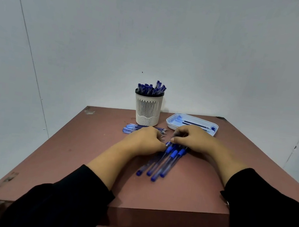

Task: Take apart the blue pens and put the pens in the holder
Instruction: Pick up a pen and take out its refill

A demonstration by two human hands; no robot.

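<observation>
while both hands rest on the brown table (76,153), i see my left hand (146,141) and right hand (192,140) curled over the capped ends of a row of blue pens (159,163); whether either pinches one i cannot tell. the white holder (148,109) stands behind, pens upright inside.

Bare hands, black sleeves

Both forearms wear long black sleeves (62,200) pushed above the wrists; no gloves or rings visible.

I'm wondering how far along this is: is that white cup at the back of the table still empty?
No, the white holder already has a bunch of blue pens standing in it, their caps poking above its dark rim.
</observation>
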